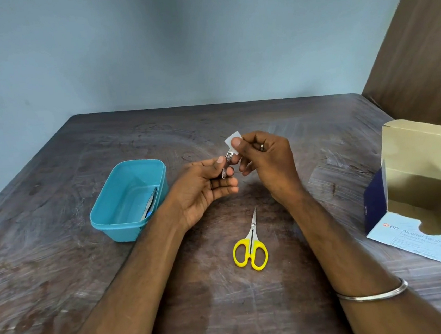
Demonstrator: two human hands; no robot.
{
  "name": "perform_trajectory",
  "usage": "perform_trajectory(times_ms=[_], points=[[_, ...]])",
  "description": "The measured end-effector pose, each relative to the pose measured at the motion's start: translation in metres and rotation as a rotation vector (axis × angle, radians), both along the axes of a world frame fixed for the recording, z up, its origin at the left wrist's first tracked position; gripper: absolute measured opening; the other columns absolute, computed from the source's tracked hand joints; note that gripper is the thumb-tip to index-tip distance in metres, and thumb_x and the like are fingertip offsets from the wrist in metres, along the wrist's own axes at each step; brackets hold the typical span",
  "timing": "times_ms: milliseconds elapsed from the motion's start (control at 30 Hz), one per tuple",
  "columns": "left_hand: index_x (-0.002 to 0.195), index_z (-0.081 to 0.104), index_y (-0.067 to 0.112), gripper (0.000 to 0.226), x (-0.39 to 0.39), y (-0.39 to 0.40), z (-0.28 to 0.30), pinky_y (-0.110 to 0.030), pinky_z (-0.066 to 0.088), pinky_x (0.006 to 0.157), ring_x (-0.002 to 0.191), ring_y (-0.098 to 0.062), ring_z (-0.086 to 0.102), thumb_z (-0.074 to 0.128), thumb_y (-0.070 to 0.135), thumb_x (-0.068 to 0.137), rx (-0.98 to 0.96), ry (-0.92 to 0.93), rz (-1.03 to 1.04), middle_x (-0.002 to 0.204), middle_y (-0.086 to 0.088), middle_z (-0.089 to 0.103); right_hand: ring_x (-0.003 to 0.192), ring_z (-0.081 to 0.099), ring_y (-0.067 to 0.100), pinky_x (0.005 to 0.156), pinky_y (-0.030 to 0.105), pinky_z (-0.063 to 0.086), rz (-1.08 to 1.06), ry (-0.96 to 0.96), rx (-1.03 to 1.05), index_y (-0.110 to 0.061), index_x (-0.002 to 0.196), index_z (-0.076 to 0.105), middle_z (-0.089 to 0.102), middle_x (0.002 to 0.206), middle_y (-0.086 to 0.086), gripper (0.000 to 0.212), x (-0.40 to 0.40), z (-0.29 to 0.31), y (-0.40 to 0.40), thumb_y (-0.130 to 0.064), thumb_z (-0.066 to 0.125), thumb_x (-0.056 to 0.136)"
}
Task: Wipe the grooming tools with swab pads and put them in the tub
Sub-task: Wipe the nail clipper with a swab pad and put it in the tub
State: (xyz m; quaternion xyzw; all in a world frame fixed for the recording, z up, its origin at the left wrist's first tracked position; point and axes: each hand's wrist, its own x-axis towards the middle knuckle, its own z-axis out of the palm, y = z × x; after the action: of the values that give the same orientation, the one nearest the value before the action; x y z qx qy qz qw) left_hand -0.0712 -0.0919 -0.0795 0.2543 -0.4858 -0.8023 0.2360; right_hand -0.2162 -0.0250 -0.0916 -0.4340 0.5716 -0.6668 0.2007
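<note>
Setting: dark, scuffed wooden desk (143, 270) against a pale blue wall.

Left hand (205, 190): palm up above the desk's middle, thumb and fingers pinching a small metal nail clipper (226, 164). Clipper long axis near upright, slightly tilted; upper end toward the swab, lower end toward the palm.

Right hand (265, 162): just beside the left, fingers curled, thumb and forefinger pinching a white swab pad (231, 142). Pad touches the clipper's upper end. Ring on one finger; metal bangle (374, 293) on the forearm.

Scissors (250, 246): yellow handles, lying flat on the desk between the forearms, blades closed. Long axis runs near to far; tip points away from the person, handles toward them.

Tub (116, 224): teal plastic, rectangular, left of the left hand, apart from it. Holds one slim metal tool (151, 202) leaning along its right wall, a blue part at its near end; type cannot be told.

Swab box (419, 200): cardboard, far right of the desk, lid flap raised, marked "BD Alcohol Swabs".
</note>
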Motion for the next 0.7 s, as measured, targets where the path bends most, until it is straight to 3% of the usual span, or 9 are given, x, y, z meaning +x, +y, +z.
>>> perform_trajectory(times_ms=[133,233,433,700], points=[[0.108,0.066,0.002,0.023,0.0007,0.0001,0.0002,-0.027,0.059,0.062,0.063,-0.014,0.066,0.048,0.013,0.101,0.004,-0.001,-0.014,0.073,-0.005,0.064,0.058,0.061,0.019,0.053,0.031,0.052,0.016,0.024,0.021,-0.003,0.094,0.070,0.072,0.076,0.014,0.017,-0.0015,-0.0002,-0.0001,-0.017,0.062,0.099],[0.115,0.063,-0.001,0.025,0.0014,-0.0007,0.0000,-0.027,0.059,0.062,0.063,-0.014,0.065,0.047,0.013,0.102,0.007,-0.010,-0.007,0.073,-0.005,0.063,0.061,0.061,0.020,0.054,0.031,0.051,0.032,0.008,0.022,0.002,0.098,0.070,0.072,0.079,0.018,0.016,-0.0018,-0.0001,-0.0003,-0.013,0.066,0.095],[0.123,0.059,-0.006,0.031,0.0012,0.0004,0.0003,-0.027,0.059,0.061,0.063,-0.015,0.065,0.046,0.013,0.102,0.016,-0.017,0.003,0.072,-0.004,0.065,0.058,0.059,0.018,0.052,0.029,0.050,0.023,-0.040,0.006,0.001,0.096,0.071,0.071,0.074,0.012,0.014,0.0000,0.0021,0.0005,-0.011,0.073,0.089],[0.103,0.069,0.002,0.018,-0.0008,0.0033,0.0013,-0.028,0.061,0.064,0.065,-0.017,0.068,0.054,0.011,0.098,-0.040,-0.045,0.052,0.080,-0.010,0.072,0.061,0.061,0.019,0.053,0.030,0.052,0.032,-0.032,0.037,-0.008,0.093,0.071,0.071,0.075,0.007,0.019,0.0000,0.0021,0.0013,-0.019,0.058,0.101]])
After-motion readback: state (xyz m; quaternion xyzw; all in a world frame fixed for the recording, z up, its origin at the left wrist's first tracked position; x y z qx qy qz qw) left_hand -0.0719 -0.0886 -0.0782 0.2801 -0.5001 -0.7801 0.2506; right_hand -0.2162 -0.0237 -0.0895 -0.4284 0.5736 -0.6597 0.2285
